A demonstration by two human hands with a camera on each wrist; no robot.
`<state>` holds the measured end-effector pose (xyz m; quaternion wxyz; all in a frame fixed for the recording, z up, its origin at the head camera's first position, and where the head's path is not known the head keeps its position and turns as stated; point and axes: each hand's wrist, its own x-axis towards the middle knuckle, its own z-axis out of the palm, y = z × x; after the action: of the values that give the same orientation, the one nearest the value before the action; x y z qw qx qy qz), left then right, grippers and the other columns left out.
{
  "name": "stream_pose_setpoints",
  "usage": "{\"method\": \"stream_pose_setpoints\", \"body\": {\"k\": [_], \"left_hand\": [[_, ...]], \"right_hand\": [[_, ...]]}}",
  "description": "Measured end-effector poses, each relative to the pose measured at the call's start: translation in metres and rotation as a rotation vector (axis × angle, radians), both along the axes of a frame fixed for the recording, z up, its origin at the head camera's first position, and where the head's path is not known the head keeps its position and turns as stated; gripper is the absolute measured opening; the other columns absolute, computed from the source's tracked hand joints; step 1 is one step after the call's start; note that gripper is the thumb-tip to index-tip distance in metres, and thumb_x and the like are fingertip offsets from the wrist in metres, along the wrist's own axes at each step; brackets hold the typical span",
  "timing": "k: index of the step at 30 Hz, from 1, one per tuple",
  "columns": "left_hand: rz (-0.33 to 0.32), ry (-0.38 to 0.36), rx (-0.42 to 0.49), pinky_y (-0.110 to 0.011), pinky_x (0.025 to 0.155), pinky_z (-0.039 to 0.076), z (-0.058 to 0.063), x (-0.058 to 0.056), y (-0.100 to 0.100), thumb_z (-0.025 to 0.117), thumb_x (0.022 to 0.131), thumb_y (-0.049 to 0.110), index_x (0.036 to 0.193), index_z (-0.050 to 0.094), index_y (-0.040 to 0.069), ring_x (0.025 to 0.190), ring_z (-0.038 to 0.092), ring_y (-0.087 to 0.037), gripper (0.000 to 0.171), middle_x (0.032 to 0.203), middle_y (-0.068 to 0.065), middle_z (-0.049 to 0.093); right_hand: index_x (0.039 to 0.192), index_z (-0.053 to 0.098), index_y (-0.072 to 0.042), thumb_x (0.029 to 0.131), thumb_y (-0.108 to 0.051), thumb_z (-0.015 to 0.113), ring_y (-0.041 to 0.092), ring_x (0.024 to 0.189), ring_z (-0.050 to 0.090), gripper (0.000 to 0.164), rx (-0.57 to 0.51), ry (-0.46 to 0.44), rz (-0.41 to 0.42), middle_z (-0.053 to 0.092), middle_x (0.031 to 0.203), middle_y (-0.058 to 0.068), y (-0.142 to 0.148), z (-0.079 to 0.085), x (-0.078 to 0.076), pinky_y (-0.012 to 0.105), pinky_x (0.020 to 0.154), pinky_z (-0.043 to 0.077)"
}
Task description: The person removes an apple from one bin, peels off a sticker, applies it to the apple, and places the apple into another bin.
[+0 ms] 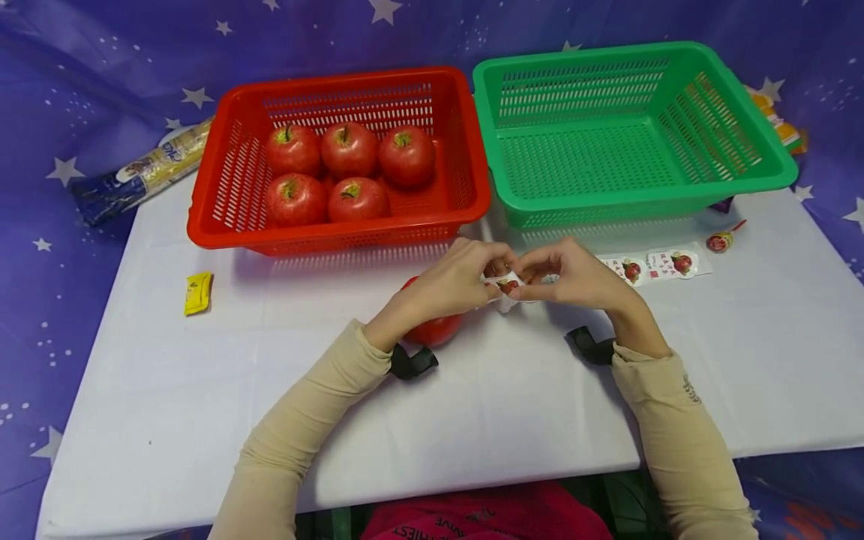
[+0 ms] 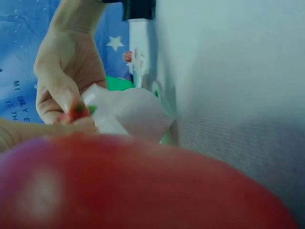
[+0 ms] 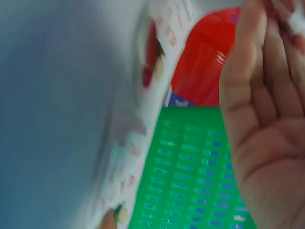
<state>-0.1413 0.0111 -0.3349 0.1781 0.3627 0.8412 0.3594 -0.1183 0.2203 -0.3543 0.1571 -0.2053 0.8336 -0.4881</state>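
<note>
My left hand (image 1: pixel 448 279) and right hand (image 1: pixel 574 274) meet in front of the baskets, both pinching a small white sticker piece (image 1: pixel 508 284) with a red apple printed on it. A white sticker strip (image 1: pixel 658 264) with apple pictures lies to the right, partly behind the right hand. Beneath my left wrist sits a red apple (image 1: pixel 435 330), half covered; it fills the bottom of the left wrist view. That view also has white backing paper (image 2: pixel 133 112) beside the pinching fingers. In the right wrist view, my right palm (image 3: pixel 267 109) is close, its fingertips cut off by the edge.
A red basket (image 1: pixel 337 238) at the back holds several apples (image 1: pixel 351 150). Beside it stands a green basket (image 1: pixel 574 154). A lollipop (image 1: pixel 719 241) lies at right, a yellow packet (image 1: pixel 198 293) at left, and a pasta bag (image 1: pixel 148 171) behind on the left.
</note>
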Motion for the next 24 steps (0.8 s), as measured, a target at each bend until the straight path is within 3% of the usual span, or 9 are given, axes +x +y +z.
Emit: {"method": "stream_pose_setpoints", "body": {"k": [5, 8, 11, 16, 20, 24], "left_hand": [[0.089, 0.037, -0.029, -0.02, 0.066, 0.045, -0.0017, -0.0002, 0.0021, 0.067, 0.083, 0.002, 0.105, 0.068, 0.007, 0.081, 0.061, -0.014, 0.023, 0.088, -0.002, 0.072], [0.094, 0.071, -0.041, -0.02, 0.068, 0.045, -0.0025, -0.0006, 0.0011, 0.069, 0.086, 0.012, 0.106, 0.069, 0.005, 0.084, 0.061, -0.014, 0.02, 0.094, -0.003, 0.071], [0.073, 0.07, -0.038, -0.018, 0.064, 0.042, -0.0035, -0.0016, -0.0003, 0.066, 0.09, 0.014, 0.106, 0.071, 0.007, 0.076, 0.058, -0.012, 0.018, 0.092, -0.003, 0.07], [0.09, 0.061, -0.055, -0.017, 0.05, 0.033, -0.0055, -0.0038, -0.0013, 0.063, 0.091, 0.012, 0.096, 0.075, 0.01, 0.053, 0.048, -0.008, 0.012, 0.068, 0.0, 0.065], [0.109, 0.113, -0.072, -0.017, 0.051, 0.033, -0.0081, -0.0046, -0.0017, 0.066, 0.09, 0.013, 0.089, 0.076, 0.009, 0.053, 0.046, -0.007, 0.01, 0.067, 0.002, 0.065], [0.108, 0.163, -0.072, -0.018, 0.053, 0.028, -0.0089, -0.0045, -0.0021, 0.068, 0.089, 0.015, 0.077, 0.072, 0.007, 0.056, 0.039, -0.008, 0.015, 0.06, 0.005, 0.053]], "right_hand": [[0.08, 0.073, -0.002, 0.077, -0.007, 0.077, 0.009, 0.059, 0.056, 0.007, 0.051, 0.028, -0.167, 0.068, 0.069, -0.001, -0.009, -0.0009, 0.0006, 0.023, 0.055, 0.042], [0.074, 0.072, -0.002, 0.076, -0.007, 0.078, 0.01, 0.056, 0.056, 0.008, 0.061, 0.061, -0.229, 0.066, 0.065, -0.001, -0.0106, -0.0003, 0.0011, 0.023, 0.052, 0.041], [0.077, 0.074, -0.002, 0.077, -0.008, 0.078, 0.009, 0.055, 0.056, 0.007, 0.064, 0.071, -0.232, 0.069, 0.066, 0.002, -0.011, 0.0, 0.0013, 0.021, 0.05, 0.04], [0.084, 0.077, -0.002, 0.079, -0.01, 0.078, 0.009, 0.056, 0.06, 0.01, 0.044, 0.077, -0.228, 0.072, 0.073, 0.007, -0.0112, 0.0004, 0.001, 0.02, 0.049, 0.042], [0.083, 0.078, -0.003, 0.079, -0.008, 0.077, 0.008, 0.058, 0.058, 0.007, 0.051, 0.15, -0.25, 0.073, 0.075, 0.006, -0.0112, -0.0004, 0.0011, 0.02, 0.048, 0.042], [0.081, 0.078, -0.005, 0.078, -0.005, 0.077, 0.004, 0.058, 0.055, 0.003, 0.067, 0.268, -0.248, 0.073, 0.074, 0.006, -0.0125, -0.0031, 0.0019, 0.02, 0.05, 0.042]]}}
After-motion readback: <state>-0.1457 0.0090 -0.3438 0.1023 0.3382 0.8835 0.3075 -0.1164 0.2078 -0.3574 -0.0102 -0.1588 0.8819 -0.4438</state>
